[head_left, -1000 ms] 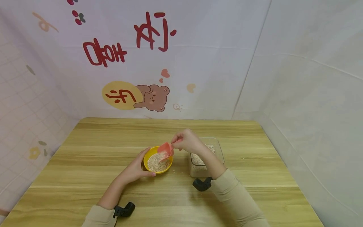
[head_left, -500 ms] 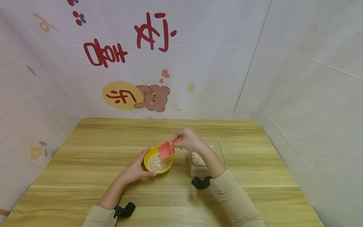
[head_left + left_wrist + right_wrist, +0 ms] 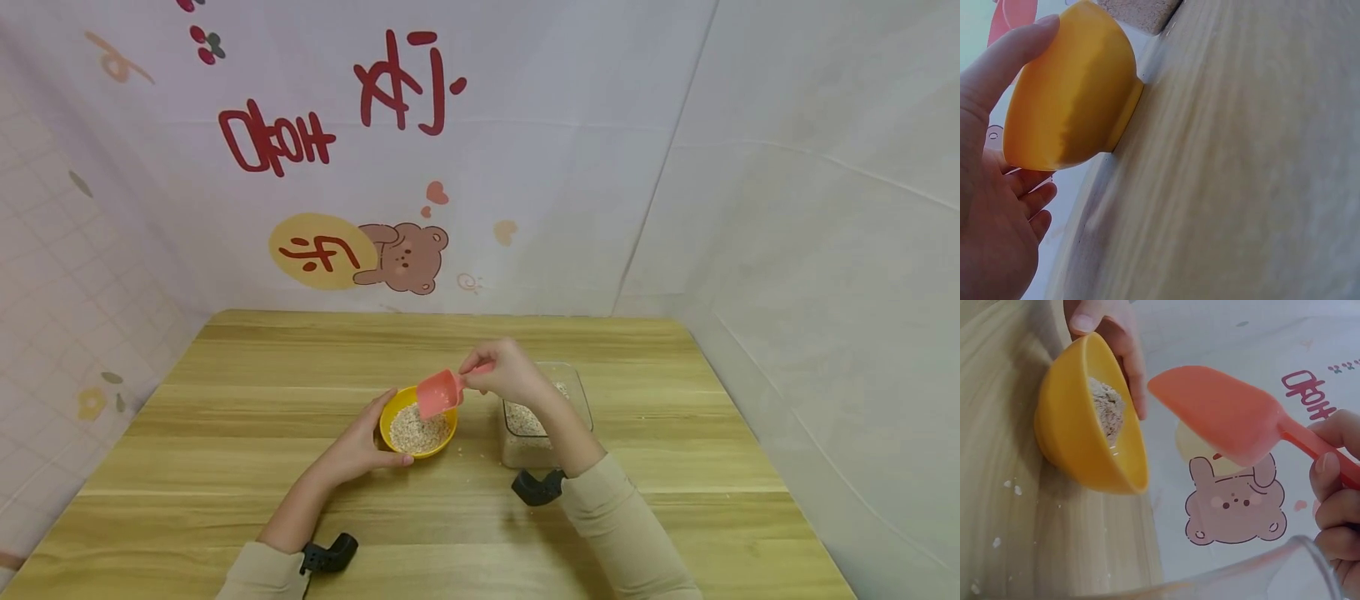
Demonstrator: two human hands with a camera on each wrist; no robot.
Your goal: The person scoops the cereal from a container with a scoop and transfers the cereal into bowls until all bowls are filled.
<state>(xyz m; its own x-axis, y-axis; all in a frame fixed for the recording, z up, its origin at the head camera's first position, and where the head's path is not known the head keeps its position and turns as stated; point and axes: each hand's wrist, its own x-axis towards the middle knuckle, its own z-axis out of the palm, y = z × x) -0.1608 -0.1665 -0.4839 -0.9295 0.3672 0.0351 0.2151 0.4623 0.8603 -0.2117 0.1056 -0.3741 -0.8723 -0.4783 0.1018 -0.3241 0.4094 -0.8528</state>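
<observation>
In the head view, my left hand holds a yellow bowl on the table, thumb at the near side and fingers round the far side. Oat flakes fill much of it. My right hand grips the handle of a pink scoop, whose tray hangs over the bowl's right part. A few pale flakes cling inside the scoop. In the right wrist view the scoop stands apart from the bowl's rim.
A clear square container of oats stands on the wooden table right of the bowl, partly hidden by the right forearm. Several loose flakes lie between them. A printed cloth wall rises behind the table.
Oats were sliding from the scoop into the bowl a second ago; now the scoop holds only a few flakes. The right hand has shifted slightly right. The left hand and bowl have stayed put.
</observation>
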